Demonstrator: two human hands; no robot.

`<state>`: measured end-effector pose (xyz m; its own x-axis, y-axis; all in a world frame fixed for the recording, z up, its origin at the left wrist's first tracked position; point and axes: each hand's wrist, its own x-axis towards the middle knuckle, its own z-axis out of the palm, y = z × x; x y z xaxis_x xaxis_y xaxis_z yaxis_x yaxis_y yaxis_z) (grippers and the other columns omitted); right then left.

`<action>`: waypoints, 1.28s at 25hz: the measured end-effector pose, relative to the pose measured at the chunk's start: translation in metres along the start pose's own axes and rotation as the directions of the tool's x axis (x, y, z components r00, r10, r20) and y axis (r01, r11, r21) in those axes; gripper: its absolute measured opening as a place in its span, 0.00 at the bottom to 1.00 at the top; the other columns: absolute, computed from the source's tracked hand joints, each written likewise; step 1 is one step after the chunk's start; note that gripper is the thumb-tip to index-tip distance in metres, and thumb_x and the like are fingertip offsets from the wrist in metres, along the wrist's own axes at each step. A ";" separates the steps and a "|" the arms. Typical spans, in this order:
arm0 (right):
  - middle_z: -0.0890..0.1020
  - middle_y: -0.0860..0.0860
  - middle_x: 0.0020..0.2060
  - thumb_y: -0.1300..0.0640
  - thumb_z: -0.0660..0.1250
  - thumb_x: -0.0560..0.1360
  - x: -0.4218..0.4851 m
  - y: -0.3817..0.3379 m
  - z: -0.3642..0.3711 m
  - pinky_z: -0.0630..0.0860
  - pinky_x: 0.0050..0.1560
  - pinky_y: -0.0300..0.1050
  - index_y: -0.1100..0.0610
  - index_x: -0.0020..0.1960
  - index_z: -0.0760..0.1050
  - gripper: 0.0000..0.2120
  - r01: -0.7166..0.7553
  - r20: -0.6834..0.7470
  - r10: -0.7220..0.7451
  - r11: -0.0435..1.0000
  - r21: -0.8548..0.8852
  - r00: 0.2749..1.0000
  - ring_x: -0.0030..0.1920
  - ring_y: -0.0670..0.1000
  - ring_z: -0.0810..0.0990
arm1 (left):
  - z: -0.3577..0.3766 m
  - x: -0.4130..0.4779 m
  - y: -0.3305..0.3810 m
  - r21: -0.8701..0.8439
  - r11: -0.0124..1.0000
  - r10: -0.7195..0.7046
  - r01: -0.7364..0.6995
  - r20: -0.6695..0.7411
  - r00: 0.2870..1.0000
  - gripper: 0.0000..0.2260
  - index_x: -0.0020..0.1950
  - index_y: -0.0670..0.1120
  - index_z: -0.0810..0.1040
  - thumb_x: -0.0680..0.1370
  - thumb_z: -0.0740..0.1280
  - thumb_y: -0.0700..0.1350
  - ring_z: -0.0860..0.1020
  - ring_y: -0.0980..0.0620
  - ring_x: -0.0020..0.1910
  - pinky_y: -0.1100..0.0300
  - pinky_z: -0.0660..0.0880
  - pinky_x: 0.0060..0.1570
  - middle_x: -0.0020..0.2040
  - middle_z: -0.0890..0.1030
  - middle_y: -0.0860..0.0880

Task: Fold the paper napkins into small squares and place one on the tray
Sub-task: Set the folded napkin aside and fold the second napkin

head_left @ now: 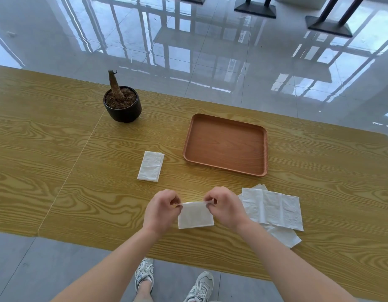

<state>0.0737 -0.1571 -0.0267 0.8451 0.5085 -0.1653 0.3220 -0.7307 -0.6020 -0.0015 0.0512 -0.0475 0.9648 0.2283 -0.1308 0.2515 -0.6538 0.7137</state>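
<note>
Table: napkin, left hand, right hand

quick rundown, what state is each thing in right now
held napkin, folded, pinched at both top corners
left hand, pinching its top left corner
right hand, pinching its top right corner
folded napkin, flat on the table, left of the tray
loose napkins, unfolded, overlapping, beside the right hand
tray, flat, no napkin on it
pot, upright
</note>
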 end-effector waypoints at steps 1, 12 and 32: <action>0.84 0.46 0.45 0.65 0.71 0.73 -0.007 0.000 0.002 0.78 0.46 0.49 0.54 0.48 0.84 0.08 0.049 0.001 -0.049 0.998 -0.050 0.999 0.48 0.50 0.78 | 0.001 -0.007 -0.002 0.060 0.997 0.055 -0.056 0.013 0.998 0.11 0.37 0.51 0.78 0.68 0.76 0.37 0.76 0.53 0.42 0.55 0.75 0.39 0.39 0.79 0.57; 0.72 0.47 0.73 0.52 0.63 0.79 -0.051 0.010 0.027 0.69 0.71 0.51 0.53 0.74 0.70 0.23 0.172 0.048 -0.165 0.936 -0.306 0.985 0.73 0.53 0.68 | 0.023 -0.044 -0.016 0.420 0.810 0.410 -0.408 0.092 0.908 0.15 0.60 0.45 0.79 0.74 0.66 0.41 0.74 0.41 0.67 0.46 0.73 0.62 0.66 0.77 0.44; 0.80 0.49 0.56 0.54 0.69 0.78 -0.019 0.010 0.029 0.77 0.54 0.50 0.55 0.64 0.77 0.15 0.120 0.000 -0.132 0.906 -0.407 0.991 0.55 0.53 0.76 | 0.028 -0.065 -0.023 0.479 0.814 0.385 -0.330 -0.018 0.923 0.09 0.51 0.47 0.80 0.82 0.62 0.50 0.78 0.44 0.51 0.49 0.74 0.53 0.52 0.78 0.49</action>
<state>0.0482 -0.1612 -0.0521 0.7953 0.6003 -0.0844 0.5669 -0.7858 -0.2473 -0.0683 0.0316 -0.0745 0.9857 -0.0277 0.1663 -0.0764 -0.9527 0.2942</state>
